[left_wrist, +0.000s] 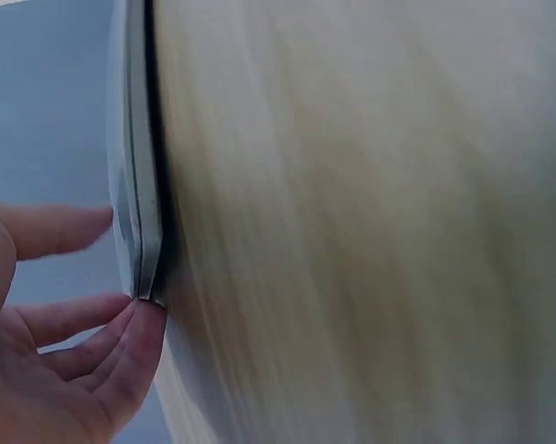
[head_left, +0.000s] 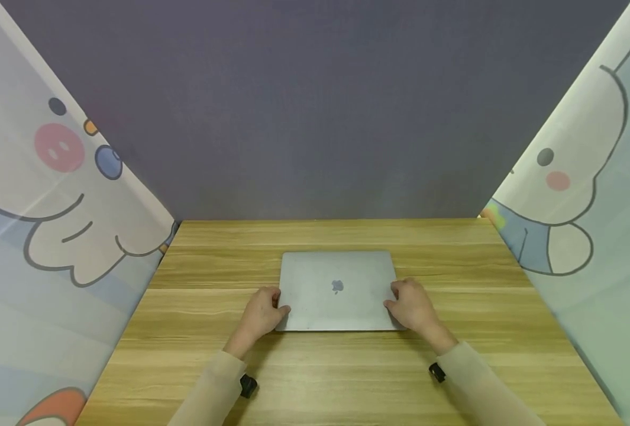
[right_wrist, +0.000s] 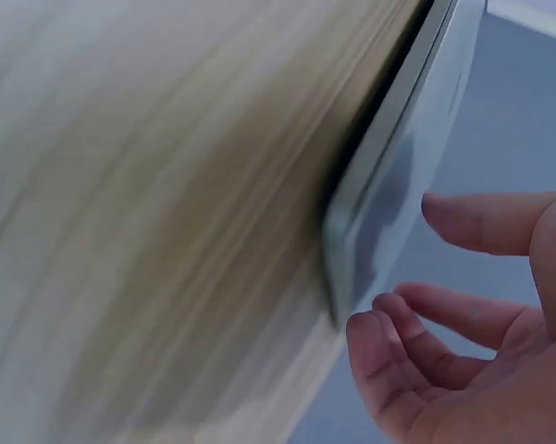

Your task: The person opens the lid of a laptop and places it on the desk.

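Note:
A closed silver laptop point(head_left: 336, 307) with a dark apple logo on its lid lies on the wooden table. At its left side my left hand point(head_left: 261, 310) holds the edge near the front corner, thumb on the lid and fingers against the side. The left wrist view shows that thumb and the bent fingers point(left_wrist: 134, 356) right at the corner of the laptop point(left_wrist: 141, 185). My right hand point(head_left: 413, 305) is at the opposite side. In the right wrist view its thumb stands off the lid, and its loosely bent fingers point(right_wrist: 375, 356) are right beside the laptop's corner point(right_wrist: 375, 208).
The wooden table point(head_left: 325, 378) runs up to a dark grey panel point(head_left: 325, 118) at the back. Curtains with cartoon figures flank it, one on the left point(head_left: 6, 254) and one on the right point(head_left: 602, 307). Both wrists carry small black devices.

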A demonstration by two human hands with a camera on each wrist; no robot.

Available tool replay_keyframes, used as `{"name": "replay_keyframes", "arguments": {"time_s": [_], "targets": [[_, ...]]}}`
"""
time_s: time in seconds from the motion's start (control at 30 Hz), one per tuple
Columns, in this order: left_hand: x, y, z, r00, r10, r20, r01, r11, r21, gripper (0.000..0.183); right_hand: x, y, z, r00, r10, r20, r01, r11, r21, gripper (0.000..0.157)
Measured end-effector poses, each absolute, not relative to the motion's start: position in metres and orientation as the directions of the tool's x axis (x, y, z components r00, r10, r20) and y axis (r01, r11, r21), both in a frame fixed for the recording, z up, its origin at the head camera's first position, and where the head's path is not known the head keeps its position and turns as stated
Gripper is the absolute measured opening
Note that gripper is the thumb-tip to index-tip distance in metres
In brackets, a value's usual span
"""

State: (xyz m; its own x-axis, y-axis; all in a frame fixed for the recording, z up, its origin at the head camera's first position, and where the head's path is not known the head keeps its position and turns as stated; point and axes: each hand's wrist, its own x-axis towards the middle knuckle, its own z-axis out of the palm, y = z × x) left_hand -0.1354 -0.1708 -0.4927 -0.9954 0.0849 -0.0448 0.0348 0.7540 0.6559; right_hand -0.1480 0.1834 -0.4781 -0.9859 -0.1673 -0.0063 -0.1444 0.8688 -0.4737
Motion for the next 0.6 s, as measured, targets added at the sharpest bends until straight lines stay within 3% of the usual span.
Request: {"name": "replay_keyframes", "arguments": {"time_s": [0.17, 0.37, 0.6], "targets": [[-0.126, -0.173, -0.494, -0.987, 0.161, -0.003, 0.135, 0.837, 0.53, 0.059, -0.138, 0.17, -0.471, -0.965, -0.257, 0.049, -0.25, 0.854, -0.456, 0.041], [-0.121, -0.177, -0.496, -0.969, 0.235, -0.072, 0.177, 0.869, 0.462, 0.094, -0.129, 0.154, -0.472, -0.911, -0.398, 0.111, -0.41, 0.84, -0.356, 0.047], [-0.119, -0.18, -0.499, -0.947, 0.286, -0.146, 0.21, 0.896, 0.391, 0.121, -0.125, 0.14, -0.477, -0.851, -0.524, 0.04, -0.515, 0.817, -0.259, 0.064]]}}
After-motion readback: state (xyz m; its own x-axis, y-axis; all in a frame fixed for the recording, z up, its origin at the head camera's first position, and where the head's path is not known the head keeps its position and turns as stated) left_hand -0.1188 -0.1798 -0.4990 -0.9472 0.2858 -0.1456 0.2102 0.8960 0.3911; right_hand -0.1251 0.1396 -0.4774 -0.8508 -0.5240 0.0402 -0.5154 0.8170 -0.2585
